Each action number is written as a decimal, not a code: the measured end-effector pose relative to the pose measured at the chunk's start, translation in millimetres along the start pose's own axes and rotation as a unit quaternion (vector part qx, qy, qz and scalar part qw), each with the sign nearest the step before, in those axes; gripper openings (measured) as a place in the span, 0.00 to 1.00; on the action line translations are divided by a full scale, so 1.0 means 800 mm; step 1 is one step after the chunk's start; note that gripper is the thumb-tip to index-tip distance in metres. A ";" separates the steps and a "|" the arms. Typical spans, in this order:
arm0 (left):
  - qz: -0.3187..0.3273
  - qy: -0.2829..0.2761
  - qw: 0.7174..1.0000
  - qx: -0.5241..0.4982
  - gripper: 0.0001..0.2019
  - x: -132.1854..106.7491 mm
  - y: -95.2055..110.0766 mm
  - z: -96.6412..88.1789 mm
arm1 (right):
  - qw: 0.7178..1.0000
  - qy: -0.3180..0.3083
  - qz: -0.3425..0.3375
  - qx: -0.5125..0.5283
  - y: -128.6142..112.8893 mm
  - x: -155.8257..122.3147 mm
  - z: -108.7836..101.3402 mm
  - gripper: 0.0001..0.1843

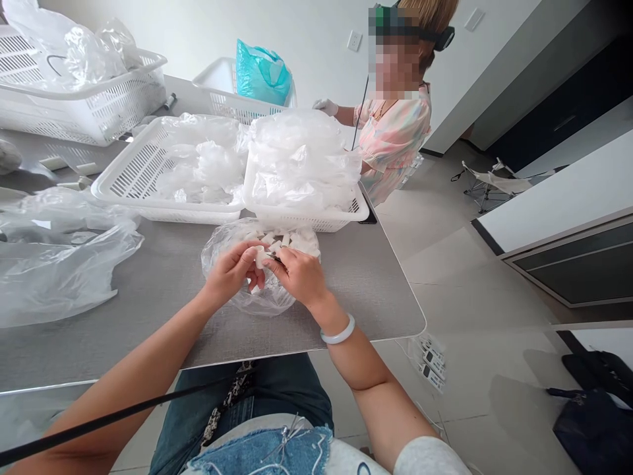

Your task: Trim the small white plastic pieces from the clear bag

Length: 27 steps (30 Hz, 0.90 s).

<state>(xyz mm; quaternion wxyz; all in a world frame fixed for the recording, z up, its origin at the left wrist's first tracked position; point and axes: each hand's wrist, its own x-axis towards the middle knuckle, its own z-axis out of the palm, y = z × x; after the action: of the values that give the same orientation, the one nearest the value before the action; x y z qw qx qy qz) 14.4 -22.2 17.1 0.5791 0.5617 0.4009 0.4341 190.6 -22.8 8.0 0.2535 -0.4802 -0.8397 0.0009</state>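
Note:
Above a clear plastic bag (270, 305), my left hand (232, 269) pinches a small white plastic piece (260, 257) between thumb and fingers. A slim dark tool (275, 258), its kind too small to make out, is gripped in my right hand (301, 276). The tool's tip points at the white piece, close to or touching it. Several similar small white pieces (285, 240) lie in the bag, just beyond my hands. My fingers partly hide both the held piece and the tool.
White baskets (168, 210) with clear bags stand along the far side of the grey table (163, 284). A loose plastic bag (59, 284) lies left. A turquoise bag (262, 74) sits in a rear basket. Another person (395, 142) stands beyond the table's right corner.

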 end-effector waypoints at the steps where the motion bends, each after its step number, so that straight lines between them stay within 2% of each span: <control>1: 0.003 -0.004 1.000 0.008 0.25 -0.001 -0.001 0.000 | 1.000 -0.002 0.003 0.003 0.000 0.000 0.000 0.31; 6: 0.005 0.007 1.000 -0.010 0.23 -0.002 0.001 0.000 | 1.000 -0.006 0.016 0.016 0.003 0.001 -0.003 0.31; 14: -0.055 0.019 0.997 -0.051 0.21 -0.001 0.006 -0.003 | 1.000 -0.028 -0.003 0.000 0.004 0.003 -0.004 0.30; 20: -0.068 0.033 0.996 -0.045 0.21 -0.003 0.009 -0.002 | 1.000 -0.003 -0.024 -0.017 0.002 0.000 -0.003 0.31; 27: -0.115 0.050 0.991 -0.046 0.20 -0.001 0.015 0.000 | 1.000 0.008 -0.028 -0.012 0.001 0.001 -0.002 0.32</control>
<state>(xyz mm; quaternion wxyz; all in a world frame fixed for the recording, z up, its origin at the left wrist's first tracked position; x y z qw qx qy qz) 13.8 -23.4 29.2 0.6294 0.4620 0.4713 0.4102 192.0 -22.2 9.4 0.2546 -0.4595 -0.8507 -0.0198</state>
